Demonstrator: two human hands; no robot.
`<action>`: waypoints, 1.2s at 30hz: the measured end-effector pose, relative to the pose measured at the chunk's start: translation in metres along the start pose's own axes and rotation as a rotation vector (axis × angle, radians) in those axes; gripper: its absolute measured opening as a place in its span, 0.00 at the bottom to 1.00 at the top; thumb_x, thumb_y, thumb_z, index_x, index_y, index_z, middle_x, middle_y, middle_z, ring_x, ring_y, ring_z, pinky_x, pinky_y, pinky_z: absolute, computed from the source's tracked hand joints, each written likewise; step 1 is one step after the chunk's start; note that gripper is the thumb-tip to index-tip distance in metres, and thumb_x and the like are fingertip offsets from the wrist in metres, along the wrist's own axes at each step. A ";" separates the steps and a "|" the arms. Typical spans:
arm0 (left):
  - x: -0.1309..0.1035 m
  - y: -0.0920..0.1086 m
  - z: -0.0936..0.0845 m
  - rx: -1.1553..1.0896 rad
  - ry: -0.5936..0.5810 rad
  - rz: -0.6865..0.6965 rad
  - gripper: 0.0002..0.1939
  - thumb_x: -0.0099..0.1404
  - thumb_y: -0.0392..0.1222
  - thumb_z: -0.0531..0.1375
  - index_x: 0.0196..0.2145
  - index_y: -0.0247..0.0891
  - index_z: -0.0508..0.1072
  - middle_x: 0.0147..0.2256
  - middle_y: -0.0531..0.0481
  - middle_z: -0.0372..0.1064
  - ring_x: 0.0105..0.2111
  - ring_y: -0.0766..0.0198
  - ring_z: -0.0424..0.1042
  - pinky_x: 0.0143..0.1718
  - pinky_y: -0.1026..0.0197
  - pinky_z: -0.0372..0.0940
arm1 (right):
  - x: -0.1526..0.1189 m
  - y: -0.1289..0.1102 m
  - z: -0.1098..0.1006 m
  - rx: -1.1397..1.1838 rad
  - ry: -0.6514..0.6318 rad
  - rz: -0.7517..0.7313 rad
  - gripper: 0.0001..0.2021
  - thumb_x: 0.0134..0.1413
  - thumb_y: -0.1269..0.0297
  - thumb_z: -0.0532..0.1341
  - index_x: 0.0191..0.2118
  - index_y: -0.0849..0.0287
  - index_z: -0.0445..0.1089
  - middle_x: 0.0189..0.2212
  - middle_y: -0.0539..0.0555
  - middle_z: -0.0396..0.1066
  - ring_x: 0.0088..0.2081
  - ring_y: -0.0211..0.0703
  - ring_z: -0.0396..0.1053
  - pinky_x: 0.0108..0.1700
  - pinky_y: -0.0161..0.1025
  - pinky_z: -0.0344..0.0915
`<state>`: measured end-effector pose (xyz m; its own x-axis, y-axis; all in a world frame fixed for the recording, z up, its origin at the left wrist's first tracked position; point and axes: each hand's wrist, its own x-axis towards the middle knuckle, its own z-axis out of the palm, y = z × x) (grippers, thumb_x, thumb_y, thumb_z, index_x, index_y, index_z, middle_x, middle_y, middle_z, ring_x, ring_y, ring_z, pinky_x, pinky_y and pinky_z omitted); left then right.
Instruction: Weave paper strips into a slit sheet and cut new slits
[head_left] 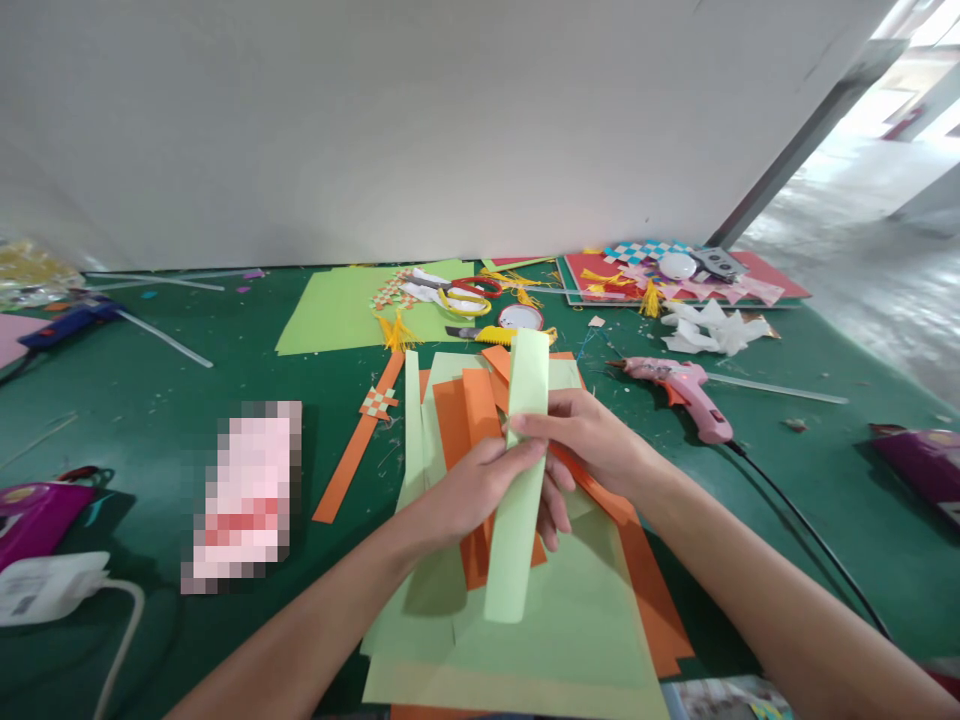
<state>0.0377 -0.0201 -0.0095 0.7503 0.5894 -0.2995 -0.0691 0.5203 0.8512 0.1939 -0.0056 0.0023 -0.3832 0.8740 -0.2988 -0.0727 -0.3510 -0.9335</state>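
A long pale green paper strip [517, 560] stands out above the papers in the middle, held between both hands. My left hand [487, 480] is closed on its left edge, the thumb lying across its face. My right hand [585, 440] pinches the strip from the right, thumb in front and the other fingers partly hidden behind it. Beneath the hands lie orange paper strips [451, 425] and larger pale green sheets [585, 640]. To the left rests an orange strip [349, 470] with a small woven checkered piece [377, 403] on it.
A pink glue gun [686, 390] with a black cord lies at the right. Scissors [465, 300], a yellow cutter [499, 335] and green sheets [322, 310] are at the back. A blue glue gun [75, 322] and white plug [52, 588] are at the left.
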 end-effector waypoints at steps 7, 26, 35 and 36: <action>0.000 0.001 -0.001 0.023 -0.010 -0.015 0.20 0.70 0.50 0.47 0.35 0.32 0.70 0.25 0.45 0.73 0.21 0.64 0.73 0.28 0.61 0.68 | -0.001 0.003 0.000 0.046 -0.030 -0.015 0.15 0.51 0.56 0.64 0.22 0.62 0.67 0.07 0.45 0.61 0.10 0.32 0.59 0.15 0.29 0.53; 0.000 0.000 -0.001 0.030 -0.031 -0.047 0.20 0.70 0.51 0.47 0.35 0.32 0.70 0.25 0.44 0.73 0.22 0.63 0.73 0.29 0.60 0.68 | 0.001 0.002 0.000 0.036 0.069 -0.057 0.14 0.49 0.57 0.65 0.22 0.62 0.68 0.13 0.47 0.65 0.13 0.32 0.60 0.17 0.31 0.54; -0.001 0.002 0.001 0.024 -0.055 -0.057 0.21 0.70 0.50 0.46 0.33 0.32 0.70 0.25 0.44 0.73 0.22 0.62 0.73 0.29 0.61 0.67 | 0.004 0.001 -0.005 0.059 0.132 -0.110 0.11 0.46 0.59 0.67 0.26 0.63 0.72 0.23 0.51 0.72 0.24 0.34 0.67 0.26 0.31 0.60; -0.001 0.002 0.000 0.025 -0.052 -0.045 0.21 0.70 0.50 0.46 0.33 0.32 0.70 0.25 0.44 0.73 0.22 0.62 0.73 0.29 0.60 0.67 | 0.003 0.002 -0.004 0.046 0.087 -0.082 0.12 0.47 0.59 0.67 0.25 0.63 0.72 0.21 0.50 0.71 0.21 0.33 0.65 0.24 0.31 0.59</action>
<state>0.0368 -0.0196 -0.0071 0.7854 0.5325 -0.3155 -0.0184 0.5296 0.8481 0.1965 -0.0023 -0.0013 -0.2932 0.9255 -0.2398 -0.1435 -0.2906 -0.9460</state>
